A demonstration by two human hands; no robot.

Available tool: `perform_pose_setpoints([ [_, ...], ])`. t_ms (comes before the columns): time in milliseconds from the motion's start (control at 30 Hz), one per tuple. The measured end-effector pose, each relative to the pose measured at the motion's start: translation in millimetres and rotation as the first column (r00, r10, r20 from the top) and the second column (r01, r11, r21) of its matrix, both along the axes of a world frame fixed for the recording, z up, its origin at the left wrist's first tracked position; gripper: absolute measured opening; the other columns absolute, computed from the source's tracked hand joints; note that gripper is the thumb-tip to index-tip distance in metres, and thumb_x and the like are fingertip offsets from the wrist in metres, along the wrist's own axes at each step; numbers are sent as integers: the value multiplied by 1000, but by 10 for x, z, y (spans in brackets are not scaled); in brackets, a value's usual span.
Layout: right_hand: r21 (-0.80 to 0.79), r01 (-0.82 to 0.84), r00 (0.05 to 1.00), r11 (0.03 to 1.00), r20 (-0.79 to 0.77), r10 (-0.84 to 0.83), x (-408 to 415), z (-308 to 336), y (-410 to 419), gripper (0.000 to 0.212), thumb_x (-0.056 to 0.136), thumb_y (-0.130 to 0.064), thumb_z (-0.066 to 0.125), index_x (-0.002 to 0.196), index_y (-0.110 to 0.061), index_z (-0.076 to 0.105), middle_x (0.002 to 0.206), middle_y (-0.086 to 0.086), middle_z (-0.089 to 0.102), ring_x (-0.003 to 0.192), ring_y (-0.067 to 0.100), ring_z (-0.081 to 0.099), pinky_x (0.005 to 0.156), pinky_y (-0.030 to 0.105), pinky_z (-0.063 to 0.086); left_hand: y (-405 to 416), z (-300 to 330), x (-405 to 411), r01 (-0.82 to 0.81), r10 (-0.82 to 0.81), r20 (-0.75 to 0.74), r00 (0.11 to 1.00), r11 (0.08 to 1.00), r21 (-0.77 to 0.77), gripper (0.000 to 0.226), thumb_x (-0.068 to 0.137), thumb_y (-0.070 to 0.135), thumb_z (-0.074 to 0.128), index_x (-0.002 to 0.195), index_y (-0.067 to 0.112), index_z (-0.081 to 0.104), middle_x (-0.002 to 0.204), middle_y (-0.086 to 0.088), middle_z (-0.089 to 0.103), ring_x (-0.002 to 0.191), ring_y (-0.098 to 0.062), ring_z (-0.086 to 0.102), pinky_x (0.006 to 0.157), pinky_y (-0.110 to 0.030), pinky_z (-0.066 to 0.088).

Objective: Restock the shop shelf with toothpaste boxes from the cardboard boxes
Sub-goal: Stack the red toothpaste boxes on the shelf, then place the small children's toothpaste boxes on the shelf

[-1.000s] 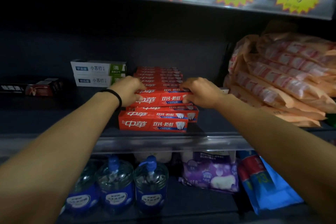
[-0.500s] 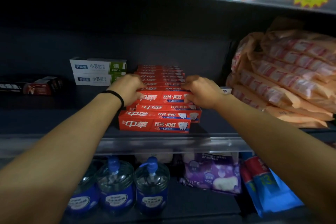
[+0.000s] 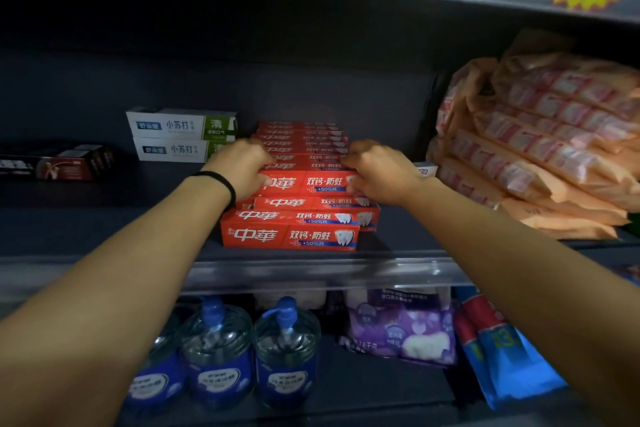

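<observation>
Two hands, left hand (image 3: 242, 166) and right hand (image 3: 377, 173), grasp the top red toothpaste box (image 3: 308, 182) (stacked) at the shelf's (image 3: 311, 274) twelve o'clock.

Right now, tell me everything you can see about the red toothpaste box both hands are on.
The red toothpaste box is a long, printed carton that looks like cardboard, with white Chinese lettering and a blue "+50%" band on its front face. It lies flat and lengthwise on top of other red boxes on the dark shelf. The left hand grips its left end and the right hand its right end, hiding both ends.
</observation>
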State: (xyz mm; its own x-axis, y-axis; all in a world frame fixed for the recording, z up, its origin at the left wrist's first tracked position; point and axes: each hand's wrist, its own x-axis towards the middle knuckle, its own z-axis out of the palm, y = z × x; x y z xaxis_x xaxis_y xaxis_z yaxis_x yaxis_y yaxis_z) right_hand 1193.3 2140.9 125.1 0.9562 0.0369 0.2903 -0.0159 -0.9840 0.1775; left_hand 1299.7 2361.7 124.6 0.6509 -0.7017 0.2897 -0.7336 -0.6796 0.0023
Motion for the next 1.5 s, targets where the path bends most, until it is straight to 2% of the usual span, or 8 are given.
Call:
perform_pose_setpoints([
  [200,-13,-13,1000,1000,11,14,-93,40,48,46,92,-35,59,133,-17,52,134,2,51,120,21,49,92,39,48,47,64,-170,10,-10,-6,1000,1000,9,50,87,33,64,133,17,53,130,-8,52,117,-24,51,100,-42,44],
  [400,-1,-34,998,999,49,34,-347,104,167,50,90,-35,61,135,-15,49,131,4,50,120,24,47,92,41,48,35,117,-562,112,-113,5,994,987,-113,52,88,28,65,137,15,50,134,-5,50,122,-23,48,103,-34,39],
  [733,-24,-48,994,999,94,50,-1390,-223,381,48,90,-34,62,130,-10,52,121,12,53,114,33,50,85,42,45,45,-280,-1497,268,-271,-10,963,958,-100,50,85,29,68,130,11,57,127,-11,57,117,-29,51,100,-37,40],
  [867,-6,-85,994,996,68,86,-1847,-679,464,43,82,-23,67,120,-3,58,111,18,57,104,38,55,80,47,49,58,-718,-1894,304,-309,-101,946,951,-66,50,85,30,68,130,12,57,125,-9,57,116,-28,51,97,-41,42],
  [1000,25,-93,996,995,2,93,-2185,-1229,487,35,76,-26,62,102,-2,63,98,16,60,91,37,59,70,43,51,46,-1285,-2228,347,-348,-180,920,937,-34,44,83,31,69,121,9,62,120,-10,59,115,-29,52,96,-39,41],
  [1167,94,-115,987,989,-102,124,-2448,-1902,438,37,72,-21,77,102,-3,64,95,15,62,86,36,62,66,40,53,-42,-2103,-2527,381,-329,-341,881,919,98,42,88,33,63,124,12,59,126,-5,53,119,-25,48,97,-37,41],
  [1300,129,-99,973,987,-195,123,-2553,-2392,305,42,74,-23,77,110,-6,65,99,12,63,89,33,62,67,39,52,-197,-2752,-2666,421,-297,-459,837,886,195,35,89,30,61,120,16,58,123,-3,51,118,-24,46,93,-38,43],
  [1500,140,-70,938,988,-329,114,-2645,-2960,-7,41,75,-28,77,109,-9,65,99,10,63,87,30,61,71,38,51,-437,-3584,-2717,558,-347,-520,780,761,330,36,90,15,56,125,17,55,126,-1,51,115,-21,45,90,-33,42],
])
